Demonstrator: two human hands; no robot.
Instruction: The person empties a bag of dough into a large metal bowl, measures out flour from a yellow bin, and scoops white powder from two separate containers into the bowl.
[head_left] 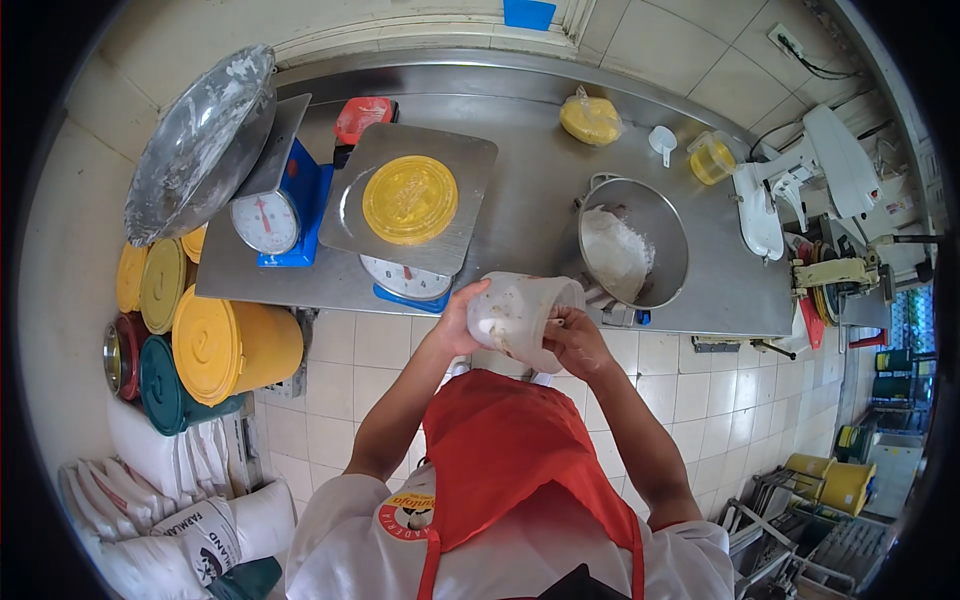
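Between my hands is a cloudy, translucent plastic container [515,307], tilted on its side in front of my apron, with brownish smears on its wall. My left hand [460,320] grips its closed end from the left. At the open rim on the right, the fingers of my right hand [578,345] are curled over the edge; their tips are partly hidden. Just beyond sits a steel mixing bowl [677,250] with white powder [625,255] inside. To the left, a yellow round lid [410,200] lies on the platform of a blue dial scale [408,278].
The steel table [530,180] bears a second blue scale [265,222] with a floury bowl [205,140], a bagged yellow lump [591,120], a white scoop [662,140] and a yellow-filled measuring jug [711,160]. A white mixer [835,165] stands right; lidded buckets [235,345] and sacks [200,540] line the left.
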